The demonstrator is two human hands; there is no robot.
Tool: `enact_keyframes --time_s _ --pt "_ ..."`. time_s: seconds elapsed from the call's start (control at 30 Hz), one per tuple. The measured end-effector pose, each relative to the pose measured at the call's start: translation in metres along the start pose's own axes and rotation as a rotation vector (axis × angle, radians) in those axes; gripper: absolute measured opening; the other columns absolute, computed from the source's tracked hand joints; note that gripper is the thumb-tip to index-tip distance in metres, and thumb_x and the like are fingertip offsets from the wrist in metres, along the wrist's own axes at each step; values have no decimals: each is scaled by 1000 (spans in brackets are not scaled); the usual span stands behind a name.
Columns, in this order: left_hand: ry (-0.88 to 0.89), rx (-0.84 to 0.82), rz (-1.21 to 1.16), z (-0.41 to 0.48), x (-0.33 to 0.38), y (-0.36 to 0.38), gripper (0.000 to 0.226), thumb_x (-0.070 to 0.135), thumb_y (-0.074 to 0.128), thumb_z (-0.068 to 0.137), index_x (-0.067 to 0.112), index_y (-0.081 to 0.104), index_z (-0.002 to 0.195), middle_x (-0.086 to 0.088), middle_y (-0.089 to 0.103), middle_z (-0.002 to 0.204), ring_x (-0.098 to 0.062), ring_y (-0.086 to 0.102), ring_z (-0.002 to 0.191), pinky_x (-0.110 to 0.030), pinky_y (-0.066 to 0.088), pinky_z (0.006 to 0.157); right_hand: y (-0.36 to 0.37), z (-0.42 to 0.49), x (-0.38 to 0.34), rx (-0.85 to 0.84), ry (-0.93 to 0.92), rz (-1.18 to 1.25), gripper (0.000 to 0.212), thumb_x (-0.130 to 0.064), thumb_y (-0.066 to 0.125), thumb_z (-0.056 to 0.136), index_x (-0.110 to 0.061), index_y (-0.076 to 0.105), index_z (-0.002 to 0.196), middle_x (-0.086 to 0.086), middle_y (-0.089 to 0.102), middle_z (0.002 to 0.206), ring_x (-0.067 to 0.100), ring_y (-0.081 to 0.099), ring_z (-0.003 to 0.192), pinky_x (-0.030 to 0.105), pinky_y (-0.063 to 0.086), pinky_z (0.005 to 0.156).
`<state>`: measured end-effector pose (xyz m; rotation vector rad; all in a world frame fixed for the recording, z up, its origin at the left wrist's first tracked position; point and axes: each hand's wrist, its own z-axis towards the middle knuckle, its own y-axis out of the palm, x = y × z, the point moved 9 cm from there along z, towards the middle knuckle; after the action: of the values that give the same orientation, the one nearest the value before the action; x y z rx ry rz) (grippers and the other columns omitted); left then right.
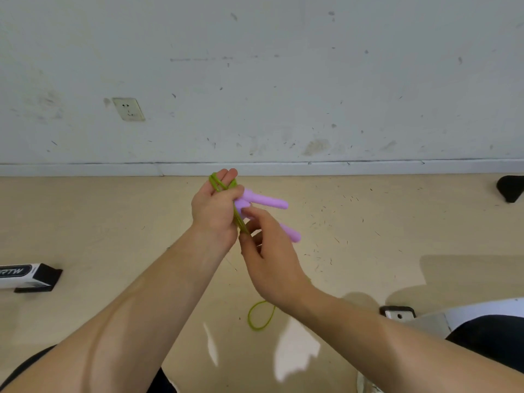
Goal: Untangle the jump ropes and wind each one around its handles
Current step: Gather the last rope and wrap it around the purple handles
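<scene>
My left hand [214, 207] is raised over the floor, and green rope [218, 184] is looped around its fingers and runs down past the palm. Its thumb pinches the rope beside two purple handles [268, 201], which stick out to the right. My right hand [269, 251] is just below and right of it, and its fingers pinch the green rope near the lower purple handle [292, 233]. A loose loop of the green rope [261, 319] hangs or lies lower down, between my forearms.
A black and white box [28, 276] lies on the beige floor at the left. A white wall with a socket [129, 109] stands ahead. A dark object [510, 187] is at the far right, and a chair base part [397, 312] is at the lower right.
</scene>
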<state>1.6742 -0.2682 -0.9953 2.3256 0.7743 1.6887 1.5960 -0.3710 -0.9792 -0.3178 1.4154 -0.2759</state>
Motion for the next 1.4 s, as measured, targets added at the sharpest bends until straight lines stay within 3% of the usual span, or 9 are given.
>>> enact_keyframes --time_s 0.1,0.3,0.57,0.7,0.87,1.03,1.13,1.27,1.4 --pt "-9 50 -46 8 6 -5 44 -21 53 86 3 59 123 -3 68 124 -27 65 116 -54 50 101 0 -6 13 12 132 47 4 -27 50 102 -26 53 104 -15 59 89 4 55 68 16 44 61" --pt "-138 -59 -124 10 10 -3 43 -13 48 94 4 51 134 0 60 131 -27 67 108 -39 61 68 -2 8 42 -204 212 -28 40 -48 45 102 -24 62 74 -11 50 60 7 45 56 29 40 61" --pt "-240 -450 142 -16 12 18 39 -9 45 95 3 54 131 -20 59 126 -30 69 84 -37 59 68 -38 30 50 -466 222 199 22 -13 55 83 -16 65 63 -5 50 65 11 41 61 27 35 62" --pt "-217 -645 324 -29 12 26 44 -13 52 89 1 54 132 -6 66 117 -38 68 99 -47 60 76 -45 32 53 -559 259 256 17 -15 62 86 -17 75 74 -4 55 65 12 44 62 26 37 63" --pt "71 -733 809 -35 13 28 45 -10 55 91 15 57 129 4 68 125 -28 68 112 -49 58 90 -49 36 54 -587 273 -115 30 -32 72 90 -15 63 67 -4 43 55 15 39 54 28 33 55" --pt "201 -754 1084 -42 4 35 45 3 52 98 31 50 134 26 61 120 -8 63 104 -23 54 64 -59 41 45 -508 208 -686 58 -64 61 85 -20 37 57 -6 33 53 17 34 53 31 28 57" --pt "239 -808 1130 -45 -3 39 47 7 57 98 33 45 136 26 57 124 0 62 97 -18 53 67 -64 41 40 -483 176 -851 61 -71 51 87 -20 35 58 -6 35 53 18 36 52 32 29 56" --pt "393 -792 1267 -40 -11 40 49 3 55 97 29 45 138 18 55 128 -1 55 113 -17 49 85 -62 33 38 -530 344 -322 43 -38 52 99 -8 69 73 -7 44 55 14 34 48 27 30 49" --pt "611 -454 1172 -28 9 33 49 -1 49 96 25 45 137 14 51 126 -4 51 109 -20 43 97 -46 16 25 -425 520 275 27 -14 50 98 3 68 108 6 63 74 15 49 53 29 47 52"
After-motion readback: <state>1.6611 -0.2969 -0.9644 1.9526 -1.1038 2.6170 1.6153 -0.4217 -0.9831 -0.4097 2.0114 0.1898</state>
